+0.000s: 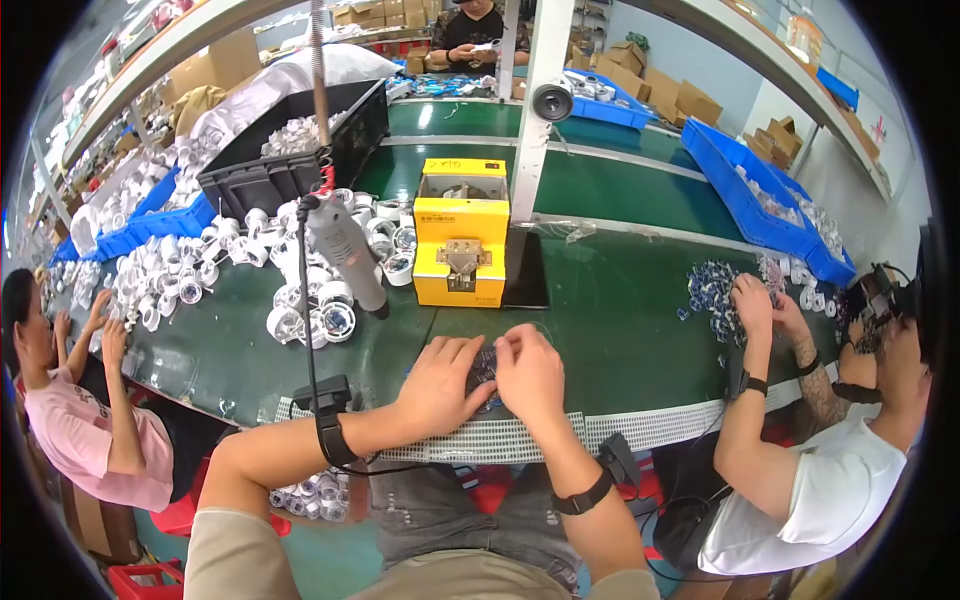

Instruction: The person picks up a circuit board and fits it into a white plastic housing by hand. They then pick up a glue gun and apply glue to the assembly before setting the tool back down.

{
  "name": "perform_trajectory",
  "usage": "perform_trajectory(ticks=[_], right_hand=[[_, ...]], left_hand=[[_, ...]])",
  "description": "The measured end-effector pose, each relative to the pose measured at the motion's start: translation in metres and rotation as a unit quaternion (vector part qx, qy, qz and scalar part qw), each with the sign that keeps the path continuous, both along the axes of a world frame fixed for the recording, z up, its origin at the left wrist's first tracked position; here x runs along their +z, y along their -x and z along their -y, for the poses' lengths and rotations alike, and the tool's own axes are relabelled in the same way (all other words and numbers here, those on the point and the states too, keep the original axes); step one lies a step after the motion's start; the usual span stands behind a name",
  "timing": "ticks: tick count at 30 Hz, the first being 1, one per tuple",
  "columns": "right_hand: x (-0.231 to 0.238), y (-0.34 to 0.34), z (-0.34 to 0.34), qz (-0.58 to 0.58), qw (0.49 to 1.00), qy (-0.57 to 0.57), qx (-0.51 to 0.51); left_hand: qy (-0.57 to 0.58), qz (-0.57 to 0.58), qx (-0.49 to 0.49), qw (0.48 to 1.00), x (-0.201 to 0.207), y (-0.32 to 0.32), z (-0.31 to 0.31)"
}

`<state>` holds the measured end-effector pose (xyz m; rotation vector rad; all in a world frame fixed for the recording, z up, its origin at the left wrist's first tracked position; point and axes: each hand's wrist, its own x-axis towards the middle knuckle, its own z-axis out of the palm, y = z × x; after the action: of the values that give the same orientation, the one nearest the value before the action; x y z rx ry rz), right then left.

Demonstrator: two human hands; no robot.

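Note:
Both my hands rest on the green tabletop (620, 330) near its front edge, around a small pile of dark blue circuit-board pieces (483, 368). My left hand (440, 385) lies over the pile's left side, fingers stretched and thumb apart. On the other side, my right hand (528, 375) has its fingers curled together at the pile's edge; whatever is between the fingertips is hidden. Just beyond my hands stands a yellow screw feeder (460, 225) with a metal outlet on its front. A grey electric screwdriver (345, 250) hangs to the left on a spring, its cable trailing down.
White round camera housings (160, 270) are heaped at left, beside a black crate (300, 140). Blue bins (735, 190) stand far right. A co-worker at right handles a pile of small blue parts (712, 295); another sits left. A white post (540, 120) rises behind the feeder.

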<state>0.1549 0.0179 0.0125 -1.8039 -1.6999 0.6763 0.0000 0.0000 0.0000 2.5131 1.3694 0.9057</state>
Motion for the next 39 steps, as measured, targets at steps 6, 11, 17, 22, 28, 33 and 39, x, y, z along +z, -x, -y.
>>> perform_trajectory(ticks=[6,11,17,22,28,33,39], right_hand=[[-0.006,-0.026,0.033,0.155,0.970,-0.184,-0.015],[-0.011,-0.027,0.032,0.122,0.974,-0.191,0.009],[-0.001,-0.038,0.021,-0.048,0.997,-0.056,0.028],[-0.001,-0.040,0.010,-0.306,0.944,0.120,0.020],[0.015,-0.029,0.005,-0.429,0.888,0.167,0.013],[-0.008,-0.042,0.000,-0.403,0.908,0.086,0.074],[-0.007,-0.048,0.002,-0.443,0.890,-0.057,0.096]], left_hand=[[0.001,0.011,0.004,1.000,0.004,-0.003,0.002],[-0.026,0.008,-0.014,1.000,0.007,-0.008,-0.001],[-0.013,0.020,-0.026,0.999,0.010,-0.013,-0.001],[0.000,0.057,-0.011,0.998,0.015,-0.020,-0.002],[0.022,0.134,-0.010,0.991,0.000,-0.029,-0.014],[0.121,0.184,-0.002,0.975,0.008,-0.031,-0.022],[0.369,0.039,-0.059,0.927,0.051,-0.023,-0.045]])
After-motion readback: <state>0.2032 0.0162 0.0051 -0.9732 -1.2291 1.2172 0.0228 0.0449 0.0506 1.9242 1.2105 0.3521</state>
